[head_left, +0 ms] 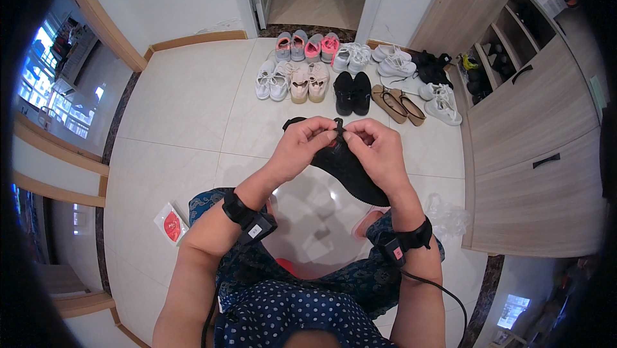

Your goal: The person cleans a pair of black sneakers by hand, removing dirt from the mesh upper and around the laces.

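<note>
A black shoe [352, 176] hangs sideways between my hands above the floor, its ridged sole edge facing down toward me. With thumb and index finger, my left hand [301, 147] pinches a small black strip, perhaps a lace or tab, that stands up from the shoe's opening. From the other side my right hand [378, 154] pinches at the same spot, its fingertips almost touching those of the left. A bit of red shows inside the shoe just under the fingertips. The palms hide part of the shoe's upper.
Beyond my hands stand rows of paired shoes, with black shoes [353, 93] and tan flats [398, 104] closest. At right is a wooden shoe cabinet [514, 184] with one door open. A clear plastic bag [445, 215] and a red-and-white packet [171, 224] lie on the floor.
</note>
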Motion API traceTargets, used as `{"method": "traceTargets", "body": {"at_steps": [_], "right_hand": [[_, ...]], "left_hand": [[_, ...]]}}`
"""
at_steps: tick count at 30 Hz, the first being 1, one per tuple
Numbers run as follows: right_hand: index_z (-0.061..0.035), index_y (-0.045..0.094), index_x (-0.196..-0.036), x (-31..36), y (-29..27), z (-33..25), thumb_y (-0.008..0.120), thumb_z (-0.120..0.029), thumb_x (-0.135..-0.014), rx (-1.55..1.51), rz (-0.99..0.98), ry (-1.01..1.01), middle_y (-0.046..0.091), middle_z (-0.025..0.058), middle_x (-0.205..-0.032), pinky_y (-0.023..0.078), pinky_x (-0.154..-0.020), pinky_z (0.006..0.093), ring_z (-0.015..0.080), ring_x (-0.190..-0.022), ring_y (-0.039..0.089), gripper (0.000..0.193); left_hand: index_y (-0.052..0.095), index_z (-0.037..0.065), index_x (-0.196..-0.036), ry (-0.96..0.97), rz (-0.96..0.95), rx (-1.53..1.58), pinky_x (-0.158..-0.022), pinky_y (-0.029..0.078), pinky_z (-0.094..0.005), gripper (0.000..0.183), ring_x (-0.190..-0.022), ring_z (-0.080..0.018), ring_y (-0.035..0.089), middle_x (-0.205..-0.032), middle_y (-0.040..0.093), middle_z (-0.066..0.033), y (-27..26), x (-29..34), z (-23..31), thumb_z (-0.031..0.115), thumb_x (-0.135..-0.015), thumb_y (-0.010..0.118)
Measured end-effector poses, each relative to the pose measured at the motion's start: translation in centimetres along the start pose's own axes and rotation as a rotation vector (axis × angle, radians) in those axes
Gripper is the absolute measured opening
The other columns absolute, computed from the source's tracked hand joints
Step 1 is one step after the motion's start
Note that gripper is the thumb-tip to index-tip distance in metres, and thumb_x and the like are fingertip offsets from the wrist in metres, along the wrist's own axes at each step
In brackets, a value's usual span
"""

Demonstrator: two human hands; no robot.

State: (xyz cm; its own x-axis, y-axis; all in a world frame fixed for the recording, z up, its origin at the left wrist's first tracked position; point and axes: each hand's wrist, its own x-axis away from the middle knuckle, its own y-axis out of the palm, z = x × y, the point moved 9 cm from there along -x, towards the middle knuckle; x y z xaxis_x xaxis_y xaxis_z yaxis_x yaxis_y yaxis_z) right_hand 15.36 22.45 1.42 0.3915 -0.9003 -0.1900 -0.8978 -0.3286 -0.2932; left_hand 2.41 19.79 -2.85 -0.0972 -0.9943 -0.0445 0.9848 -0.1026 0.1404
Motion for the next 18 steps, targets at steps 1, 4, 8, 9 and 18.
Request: {"method": "traceTargets", "body": {"at_steps": [1, 4, 8, 9, 18], "right_hand": [[0.0041, 0.063, -0.088, 0.0, -0.3, 0.2, 0.064, -0.006, -0.080, -0.047, 0.048, 0.027, 0.063, 0.0080, -0.077, 0.048, -0.062, 0.0247, 0.0119, -0.068, 0.059, 0.013], [0.0041, 0.063, -0.089, 0.2, -0.2, -0.1, 0.064, -0.005, -0.081, -0.082, 0.079, 0.025, 0.065, 0.0075, -0.077, 0.049, -0.063, 0.0235, 0.0106, -0.067, 0.060, 0.012], [0.0042, 0.063, -0.092, 0.5, 0.2, -0.8, 0.063, -0.003, -0.082, -0.023, 0.074, -0.041, 0.066, 0.0079, -0.076, 0.050, -0.064, 0.0235, 0.0093, -0.067, 0.061, 0.013], [0.0042, 0.063, -0.092, 0.5, 0.2, -0.7, 0.063, -0.003, -0.082, -0.023, 0.074, -0.042, 0.066, 0.0079, -0.076, 0.050, -0.064, 0.0235, 0.0093, -0.067, 0.061, 0.013], [0.0020, 0.062, -0.088, 0.6, 0.1, -0.5, 0.063, -0.003, -0.083, -0.029, 0.175, -0.018, 0.065, 0.0102, -0.074, 0.050, -0.062, 0.0272, 0.0143, -0.065, 0.063, 0.008]], "left_hand": [[0.060, 0.000, -0.104, -0.002, 0.016, 0.037, -0.069, 0.043, -0.0180, 0.017, -0.078, -0.0030, 0.053, -0.086, 0.060, 0.0025, 0.0, -0.1, 0.0, 0.012, -0.092, 0.055], [0.061, 0.002, -0.102, -0.057, 0.030, 0.091, -0.075, 0.044, -0.0202, 0.016, -0.079, -0.0046, 0.054, -0.088, 0.060, 0.0025, -0.3, 0.1, -0.6, 0.013, -0.091, 0.056], [0.060, 0.003, -0.099, -0.070, 0.072, 0.133, -0.075, 0.043, -0.0193, 0.013, -0.079, -0.0041, 0.054, -0.087, 0.060, 0.0033, -0.6, 0.1, -0.8, 0.011, -0.090, 0.056], [0.060, 0.002, -0.098, -0.058, 0.076, 0.129, -0.072, 0.042, -0.0186, 0.012, -0.078, -0.0034, 0.052, -0.086, 0.058, 0.0039, -0.6, 0.1, -0.7, 0.009, -0.089, 0.056], [0.060, 0.003, -0.097, 0.000, 0.122, 0.054, -0.073, 0.043, -0.0188, 0.011, -0.078, -0.0032, 0.053, -0.085, 0.059, 0.0030, -0.5, 0.3, 0.0, 0.009, -0.088, 0.057]]}}
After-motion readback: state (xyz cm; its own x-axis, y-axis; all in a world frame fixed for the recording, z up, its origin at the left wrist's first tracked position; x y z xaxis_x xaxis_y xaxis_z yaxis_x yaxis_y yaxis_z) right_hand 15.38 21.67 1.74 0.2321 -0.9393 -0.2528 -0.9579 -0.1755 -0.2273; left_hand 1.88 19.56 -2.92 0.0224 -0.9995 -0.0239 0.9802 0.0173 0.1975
